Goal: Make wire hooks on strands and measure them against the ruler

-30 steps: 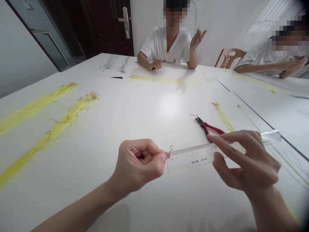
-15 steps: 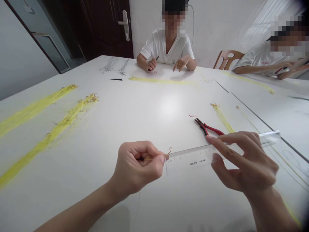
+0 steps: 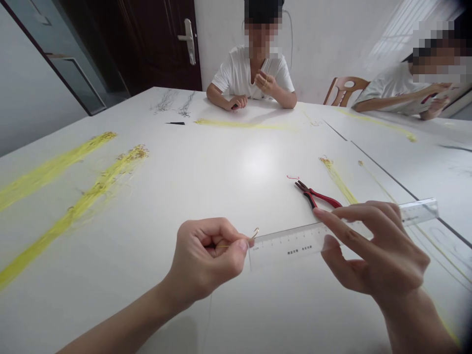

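My left hand [image 3: 208,256] is closed in a pinch on a small gold hook [image 3: 255,232] tied to a thin yellow line, held just above the white table [image 3: 228,167]. The hook sits at the left end of a clear plastic ruler [image 3: 295,241]. My right hand [image 3: 372,248] grips that ruler between thumb and fingers near its middle, and the ruler's far end sticks out to the right past my fingers. Red-handled pliers [image 3: 317,195] lie on the table just beyond the ruler.
Long bundles of yellow line with hooks [image 3: 79,206] lie at the left, with thinner strands [image 3: 337,179] at the right. A person in a white shirt [image 3: 254,73] sits at the far side, another person [image 3: 405,91] at the far right. A wooden chair [image 3: 344,88] stands between them.
My hands, hook and ruler have stayed nearly still, drifting slightly left. The person across the table lowered a raised hand and now holds both hands near the chest.
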A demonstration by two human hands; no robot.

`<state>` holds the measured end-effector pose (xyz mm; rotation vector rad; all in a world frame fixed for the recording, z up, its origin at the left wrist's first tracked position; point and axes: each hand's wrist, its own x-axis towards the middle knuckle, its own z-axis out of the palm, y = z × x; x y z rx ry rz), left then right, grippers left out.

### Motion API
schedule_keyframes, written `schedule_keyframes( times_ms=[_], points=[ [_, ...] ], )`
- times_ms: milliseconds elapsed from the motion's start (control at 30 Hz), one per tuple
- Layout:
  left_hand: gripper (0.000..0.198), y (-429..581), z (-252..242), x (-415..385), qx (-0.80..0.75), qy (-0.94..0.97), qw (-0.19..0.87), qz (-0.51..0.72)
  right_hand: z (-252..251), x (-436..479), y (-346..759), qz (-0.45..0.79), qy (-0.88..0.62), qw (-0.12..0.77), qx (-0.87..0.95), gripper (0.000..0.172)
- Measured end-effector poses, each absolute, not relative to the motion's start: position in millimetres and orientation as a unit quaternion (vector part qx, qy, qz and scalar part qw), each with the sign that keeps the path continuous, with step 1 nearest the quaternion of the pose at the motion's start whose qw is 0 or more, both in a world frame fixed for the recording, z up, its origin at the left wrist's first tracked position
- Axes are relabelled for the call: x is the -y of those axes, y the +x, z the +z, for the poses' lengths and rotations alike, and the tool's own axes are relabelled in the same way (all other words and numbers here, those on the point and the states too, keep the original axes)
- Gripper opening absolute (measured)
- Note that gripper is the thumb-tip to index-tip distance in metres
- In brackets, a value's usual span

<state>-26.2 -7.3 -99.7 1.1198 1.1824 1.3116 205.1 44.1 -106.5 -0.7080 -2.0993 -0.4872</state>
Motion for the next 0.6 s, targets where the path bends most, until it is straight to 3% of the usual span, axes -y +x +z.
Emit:
schedule_keyframes(
  times_ms=[600],
  points=[
    [0.019,-23.8,-98.7,7.3,-0.477,0.435,0.515,0.564,-104.8,-43.1,204.9,-0.197,-0.284,0.416,0.841,0.048]
  ],
)
